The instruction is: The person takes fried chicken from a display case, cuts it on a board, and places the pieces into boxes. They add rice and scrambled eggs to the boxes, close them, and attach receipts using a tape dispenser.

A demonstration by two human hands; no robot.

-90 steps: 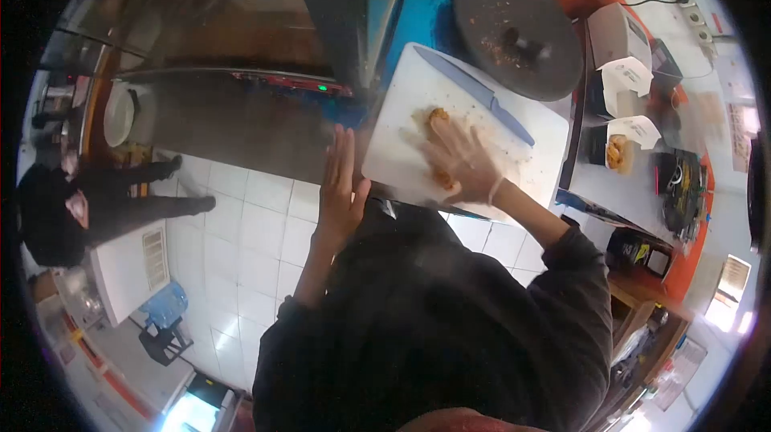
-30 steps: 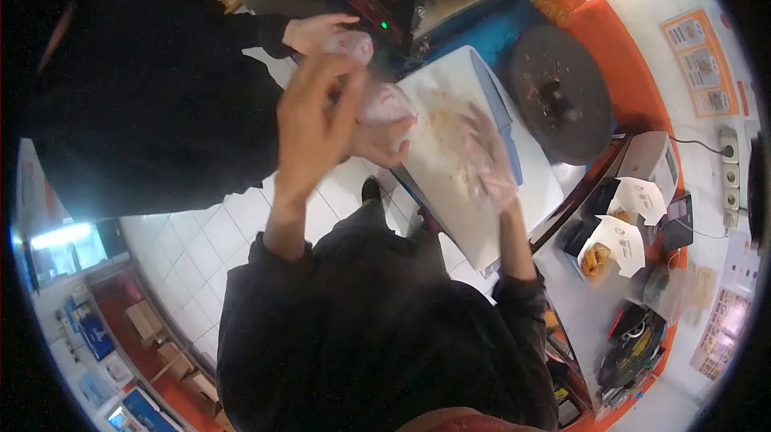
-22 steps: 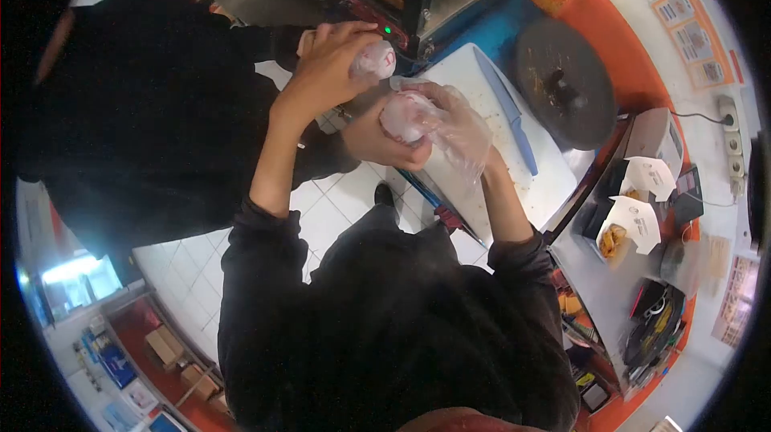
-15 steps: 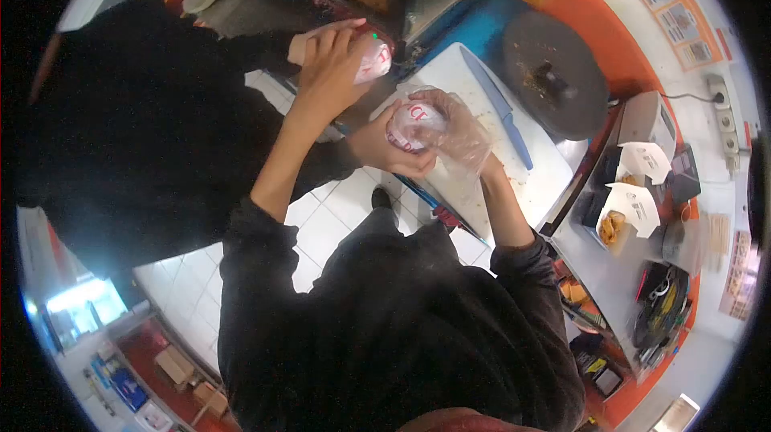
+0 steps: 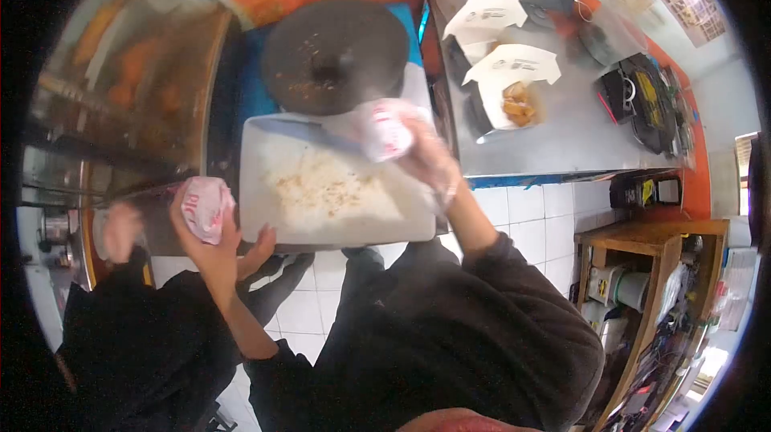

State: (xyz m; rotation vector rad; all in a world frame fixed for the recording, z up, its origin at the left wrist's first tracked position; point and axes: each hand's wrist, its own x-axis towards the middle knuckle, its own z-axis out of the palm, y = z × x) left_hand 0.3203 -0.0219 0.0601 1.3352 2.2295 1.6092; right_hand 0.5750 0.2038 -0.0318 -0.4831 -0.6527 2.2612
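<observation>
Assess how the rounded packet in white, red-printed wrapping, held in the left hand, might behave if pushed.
The packet likely weighs little, since the left hand alone seems to support it. Its rounded sides suggest it could rock or roll rather than slide flat. The creased wrapping looks thin, so it would probably crumple under firm pressure.

From here, the cutting board [image 5: 329, 207] lies between the display case [image 5: 152, 95] on the left and the metal tabletop [image 5: 562, 139] on the right. A knife [image 5: 301, 128] runs along its far edge, with the round slab [image 5: 333, 46] behind. One bundle [image 5: 207, 209] is in the left hand [image 5: 215, 259], left of the board; another bundle [image 5: 388, 133] is in the right hand [image 5: 430, 160]. On the tabletop, the near box [image 5: 491, 103] holds food [image 5: 519, 104], the far box [image 5: 466, 50] behind it.
</observation>
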